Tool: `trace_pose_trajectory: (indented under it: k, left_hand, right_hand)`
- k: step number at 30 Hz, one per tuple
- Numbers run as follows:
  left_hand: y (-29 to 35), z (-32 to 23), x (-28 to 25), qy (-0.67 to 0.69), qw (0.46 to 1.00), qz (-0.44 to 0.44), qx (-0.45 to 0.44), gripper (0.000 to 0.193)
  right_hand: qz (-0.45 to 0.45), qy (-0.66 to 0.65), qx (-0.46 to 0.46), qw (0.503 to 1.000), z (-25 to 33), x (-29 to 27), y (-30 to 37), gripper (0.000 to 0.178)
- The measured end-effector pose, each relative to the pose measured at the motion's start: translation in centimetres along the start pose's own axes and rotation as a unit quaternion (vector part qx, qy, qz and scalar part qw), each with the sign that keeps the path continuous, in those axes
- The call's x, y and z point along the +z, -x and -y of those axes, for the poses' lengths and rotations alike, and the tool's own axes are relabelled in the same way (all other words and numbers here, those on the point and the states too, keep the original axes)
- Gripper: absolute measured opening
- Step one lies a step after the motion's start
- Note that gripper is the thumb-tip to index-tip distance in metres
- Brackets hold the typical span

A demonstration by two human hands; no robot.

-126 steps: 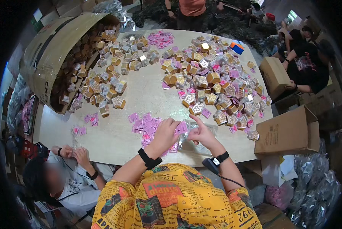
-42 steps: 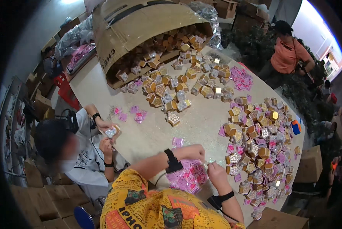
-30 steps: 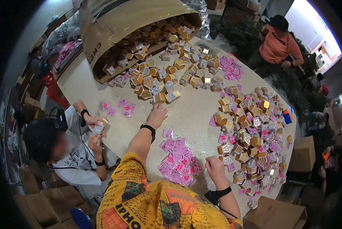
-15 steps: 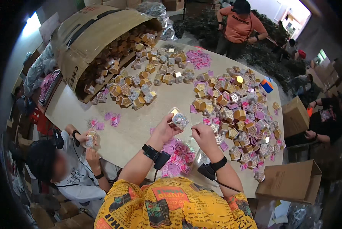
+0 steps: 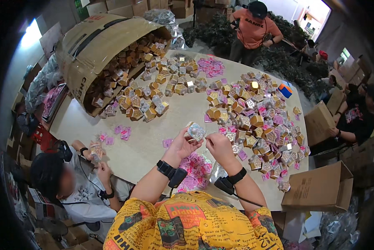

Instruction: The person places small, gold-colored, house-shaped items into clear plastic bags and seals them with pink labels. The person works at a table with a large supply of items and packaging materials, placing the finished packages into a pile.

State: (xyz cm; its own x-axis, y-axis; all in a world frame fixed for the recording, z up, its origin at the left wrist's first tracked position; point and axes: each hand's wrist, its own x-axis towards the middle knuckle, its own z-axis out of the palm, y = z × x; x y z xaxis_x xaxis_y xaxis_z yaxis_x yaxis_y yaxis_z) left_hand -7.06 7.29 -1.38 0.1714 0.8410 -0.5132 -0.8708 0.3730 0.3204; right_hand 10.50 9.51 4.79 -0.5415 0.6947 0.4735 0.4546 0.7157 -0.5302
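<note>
My left hand (image 5: 181, 146) grips a small gold ornament with a glittery silver top (image 5: 196, 131), held upward above the table. Close to its right side is my right hand (image 5: 219, 146), fingers pinched together; whatever may be between them is too small to make out. Below my wrists a heap of pink printed tags (image 5: 195, 168) lies at the table's near edge. To the right spreads a large pile of similar gold and silver ornaments (image 5: 258, 121), with pink tags mixed among them.
On the table (image 5: 153, 137), a big cardboard carton (image 5: 99, 46) lies tipped, spilling ornaments. Smaller clusters (image 5: 141, 102), pink tags (image 5: 210, 66) and a blue-orange object (image 5: 285, 91) lie farther off. An open box (image 5: 316, 187) stands right. A co-worker (image 5: 74, 179) handles an ornament at left; others stand around.
The ornament in my left hand has turned, its glittery face now showing more. My right hand has shifted slightly left and up, nearer to it. The whole view has shifted a little.
</note>
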Motion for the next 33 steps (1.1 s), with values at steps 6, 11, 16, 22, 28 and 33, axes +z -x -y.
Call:
trace_pose_trajectory:
  k: [6, 11, 16, 22, 28, 33]
  left_hand:
    - [0.5, 0.0, 0.1, -0.004, 1.0, -0.006, 0.002, 0.045]
    - [0.6, 0.3, 0.1, -0.032, 0.999, -0.005, 0.043, 0.044]
    - [1.2, 0.7, 0.5, -0.076, 0.993, 0.0, 0.087, 0.043]
    - [1.6, 0.6, 1.0, -0.053, 0.996, -0.028, 0.072, 0.042]
    - [1.8, 1.1, 1.6, -0.039, 0.997, 0.019, 0.064, 0.042]
    - [1.2, 1.8, 0.6, -0.054, 0.998, -0.005, 0.045, 0.043]
  right_hand:
    - [0.01, -0.006, 0.001, 1.0, 0.5, -0.2, 0.2, 0.008]
    - [0.025, 0.002, 0.009, 1.0, 0.3, -0.1, 0.3, 0.01]
    - [0.039, 0.01, 0.026, 0.999, 0.4, -0.2, 0.4, 0.011]
    - [0.049, -0.161, 0.142, 0.976, 0.2, -0.5, 0.7, 0.013]
    - [0.102, -0.389, 0.258, 0.878, -1.2, -1.0, 1.7, 0.013]
    - [0.074, -0.422, 0.299, 0.853, -1.6, -0.2, 2.9, 0.01]
